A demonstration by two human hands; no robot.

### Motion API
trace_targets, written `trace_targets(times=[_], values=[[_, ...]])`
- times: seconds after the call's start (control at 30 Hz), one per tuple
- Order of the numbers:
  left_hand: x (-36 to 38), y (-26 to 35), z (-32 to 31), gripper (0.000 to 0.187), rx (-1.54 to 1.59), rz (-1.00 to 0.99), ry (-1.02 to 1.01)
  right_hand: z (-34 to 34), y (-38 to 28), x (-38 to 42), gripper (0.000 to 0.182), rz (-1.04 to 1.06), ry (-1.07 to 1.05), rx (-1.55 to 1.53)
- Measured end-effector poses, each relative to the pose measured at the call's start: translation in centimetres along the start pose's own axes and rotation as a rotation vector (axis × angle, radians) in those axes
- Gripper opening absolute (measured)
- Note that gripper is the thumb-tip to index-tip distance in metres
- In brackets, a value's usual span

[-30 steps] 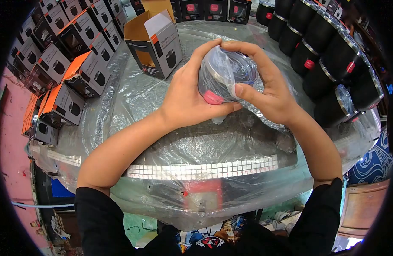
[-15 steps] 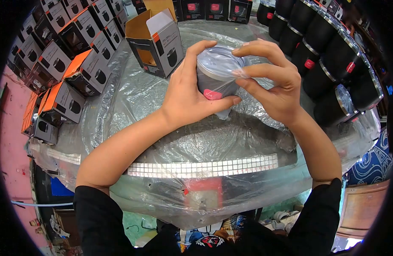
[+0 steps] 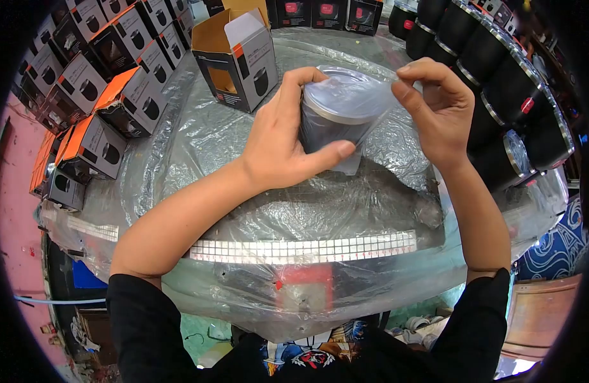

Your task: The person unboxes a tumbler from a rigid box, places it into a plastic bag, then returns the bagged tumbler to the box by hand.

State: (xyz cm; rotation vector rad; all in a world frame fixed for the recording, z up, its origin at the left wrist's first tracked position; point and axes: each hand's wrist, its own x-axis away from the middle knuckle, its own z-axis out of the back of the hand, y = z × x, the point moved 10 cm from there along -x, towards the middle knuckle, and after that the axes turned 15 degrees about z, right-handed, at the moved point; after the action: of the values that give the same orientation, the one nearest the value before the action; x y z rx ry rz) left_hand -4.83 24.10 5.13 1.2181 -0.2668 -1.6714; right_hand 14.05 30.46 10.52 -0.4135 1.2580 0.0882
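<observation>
A dark tumbler (image 3: 323,131) with a pale rim stands slightly tilted above the table, inside a clear plastic bag (image 3: 371,102). Around its left side wraps my left hand (image 3: 278,137), thumb across the front and fingers behind the rim. My right hand (image 3: 444,112) pinches the bag's edge between thumb and forefinger, pulling the film taut to the right of the rim. Behind my left hand is a carton (image 3: 256,73) with its top flaps up and a cut-out window in its side.
Stacked printed cartons (image 3: 138,105) line the left side, with more boxes (image 3: 326,13) at the back. Black tumblers (image 3: 499,76) are piled at the right. Plastic sheeting (image 3: 198,169) covers the table, and a strip of gridded labels (image 3: 301,250) lies along its front edge.
My right hand has moved right and away from the rim, drawing the plastic film out with it. The tumbler has turned, so its pink label no longer shows.
</observation>
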Motion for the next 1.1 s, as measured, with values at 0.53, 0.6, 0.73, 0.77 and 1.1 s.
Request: trace_targets(times=[0.53, 0.6, 0.73, 0.77, 1.1], values=[[-0.5, 1.3, 2.9, 0.023, 0.18, -0.236, 0.053, -1.7, 0.3, 0.4, 0.018, 0.025, -0.263, 0.064], [-0.5, 0.9, 3.7, 0.021, 0.252, -0.224, 0.114, -1.8, 0.7, 0.7, 0.015, -0.012, -0.219, -0.003], [-0.6, 0.2, 3.9, 0.022, 0.203, -0.15, 0.161, -2.0, 0.9, 1.0, 0.011, -0.113, -0.137, -0.137], [-0.7, -0.3, 4.1, 0.021, 0.249, -0.108, 0.179, -2.2, 0.9, 1.1, 0.011, -0.112, -0.139, -0.138], [-4.6, -1.2, 4.5, 0.032, 0.181, 0.315, -0.092, -1.0, 0.8, 1.1, 0.014, -0.103, -0.015, -0.106]])
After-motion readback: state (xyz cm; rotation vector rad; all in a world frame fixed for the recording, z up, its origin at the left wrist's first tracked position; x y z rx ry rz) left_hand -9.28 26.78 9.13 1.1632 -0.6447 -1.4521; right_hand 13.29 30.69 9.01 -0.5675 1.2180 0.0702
